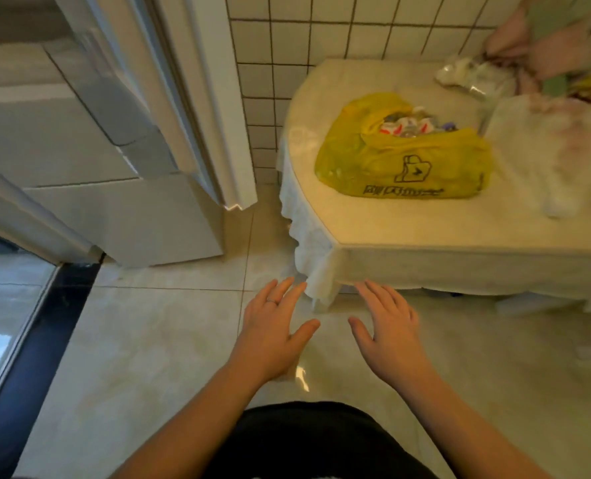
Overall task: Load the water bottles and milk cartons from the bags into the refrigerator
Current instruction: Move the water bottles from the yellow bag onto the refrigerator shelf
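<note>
Head view, left hand [270, 326] and right hand [392, 335] hovering apart at lower centre, fingers straight, holding nothing, crinkled yellow plastic bag [403, 157] lying at upper right on cloth-draped worktop [390, 233], glossy floor tiles [156, 340] spreading between, white refrigerator [121, 202] standing at left.

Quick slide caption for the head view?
Left hand and right hand hover open above the floor, yellow bag lying on the table.
</note>
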`<action>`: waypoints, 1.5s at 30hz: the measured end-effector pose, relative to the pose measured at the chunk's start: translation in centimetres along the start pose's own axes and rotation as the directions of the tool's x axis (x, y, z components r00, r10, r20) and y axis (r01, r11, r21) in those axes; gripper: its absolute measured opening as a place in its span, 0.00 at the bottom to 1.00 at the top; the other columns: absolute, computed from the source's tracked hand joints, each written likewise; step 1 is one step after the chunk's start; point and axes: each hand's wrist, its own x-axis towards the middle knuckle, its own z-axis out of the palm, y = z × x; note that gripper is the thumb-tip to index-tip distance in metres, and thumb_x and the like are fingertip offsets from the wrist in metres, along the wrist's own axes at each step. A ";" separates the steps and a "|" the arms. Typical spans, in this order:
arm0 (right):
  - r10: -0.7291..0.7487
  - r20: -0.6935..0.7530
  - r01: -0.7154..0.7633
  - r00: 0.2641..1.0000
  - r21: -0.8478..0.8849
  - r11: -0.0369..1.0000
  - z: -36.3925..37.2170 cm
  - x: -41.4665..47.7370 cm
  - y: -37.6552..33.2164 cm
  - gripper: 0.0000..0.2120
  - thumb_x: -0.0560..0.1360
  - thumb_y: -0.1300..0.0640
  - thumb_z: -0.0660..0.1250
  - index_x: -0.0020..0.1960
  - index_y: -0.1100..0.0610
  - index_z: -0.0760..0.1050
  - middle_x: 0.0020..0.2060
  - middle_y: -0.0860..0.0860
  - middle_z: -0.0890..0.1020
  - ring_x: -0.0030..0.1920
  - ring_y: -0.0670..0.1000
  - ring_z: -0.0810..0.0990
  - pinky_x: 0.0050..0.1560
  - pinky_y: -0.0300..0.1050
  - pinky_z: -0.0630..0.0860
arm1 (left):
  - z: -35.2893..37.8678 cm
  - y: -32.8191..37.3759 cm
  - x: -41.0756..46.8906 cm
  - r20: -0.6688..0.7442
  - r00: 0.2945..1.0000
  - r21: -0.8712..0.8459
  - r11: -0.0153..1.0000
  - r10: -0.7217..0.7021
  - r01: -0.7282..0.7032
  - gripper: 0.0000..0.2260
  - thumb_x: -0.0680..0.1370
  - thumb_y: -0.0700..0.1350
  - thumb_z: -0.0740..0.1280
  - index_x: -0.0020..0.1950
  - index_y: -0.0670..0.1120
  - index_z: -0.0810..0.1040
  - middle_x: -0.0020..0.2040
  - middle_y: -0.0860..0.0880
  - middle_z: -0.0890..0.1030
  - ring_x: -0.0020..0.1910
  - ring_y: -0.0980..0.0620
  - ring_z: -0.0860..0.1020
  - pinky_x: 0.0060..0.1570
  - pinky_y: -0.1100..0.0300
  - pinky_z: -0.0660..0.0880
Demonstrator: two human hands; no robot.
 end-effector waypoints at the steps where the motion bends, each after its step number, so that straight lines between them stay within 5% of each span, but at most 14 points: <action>1: 0.028 -0.013 -0.028 1.000 0.006 1.000 -0.5 0.3 1.1 0.28 0.77 0.42 0.56 0.76 0.47 0.63 0.75 0.45 0.65 0.75 0.52 0.60 0.71 0.54 0.59 | 0.4 1.1 1.1 0.014 1.000 -0.003 1.000 0.027 -0.027 0.30 0.79 0.66 0.55 0.79 0.59 0.53 0.80 0.56 0.52 0.79 0.54 0.46 0.76 0.52 0.48; 13: 0.176 -0.236 -0.160 0.956 0.086 0.983 -9.0 12.5 15.5 0.28 0.76 0.43 0.57 0.74 0.50 0.67 0.72 0.49 0.70 0.72 0.56 0.67 0.68 0.60 0.65 | 3.8 13.1 21.0 0.037 0.966 -0.054 0.966 0.256 -0.254 0.33 0.75 0.69 0.51 0.78 0.55 0.60 0.78 0.53 0.61 0.77 0.50 0.56 0.74 0.52 0.54; 22: 0.205 -0.268 -0.179 0.941 0.120 0.977 -15.2 24.3 22.2 0.28 0.74 0.44 0.61 0.73 0.49 0.68 0.71 0.47 0.71 0.71 0.53 0.67 0.65 0.57 0.65 | 2.8 20.9 35.0 -0.023 0.948 -0.062 0.946 0.316 -0.317 0.30 0.76 0.66 0.54 0.74 0.51 0.68 0.72 0.51 0.69 0.72 0.51 0.64 0.71 0.53 0.64; 30: 0.185 -0.251 -0.134 0.950 0.208 0.969 -18.0 32.8 25.0 0.26 0.76 0.46 0.62 0.73 0.49 0.68 0.71 0.47 0.72 0.71 0.55 0.68 0.66 0.56 0.64 | -0.2 22.9 43.5 -0.161 0.953 -0.107 0.955 0.258 -0.277 0.22 0.78 0.55 0.66 0.70 0.52 0.72 0.70 0.51 0.71 0.70 0.51 0.65 0.70 0.54 0.64; 36: 0.144 -0.186 -0.102 0.972 0.219 0.970 -19.3 39.1 26.2 0.22 0.77 0.52 0.66 0.70 0.50 0.72 0.68 0.48 0.75 0.69 0.55 0.70 0.65 0.54 0.64 | -2.9 22.7 52.1 -0.259 0.949 -0.071 0.977 0.177 -0.202 0.18 0.77 0.52 0.66 0.65 0.48 0.75 0.66 0.48 0.75 0.67 0.48 0.69 0.67 0.54 0.67; 45: -0.005 0.000 0.005 1.000 0.141 0.990 -19.2 48.3 26.9 0.21 0.76 0.52 0.67 0.69 0.46 0.73 0.67 0.45 0.75 0.69 0.53 0.69 0.69 0.57 0.64 | -4.6 21.7 67.5 -0.088 0.992 0.129 0.986 -0.092 0.103 0.24 0.77 0.54 0.66 0.71 0.47 0.69 0.68 0.41 0.71 0.66 0.37 0.69 0.63 0.48 0.69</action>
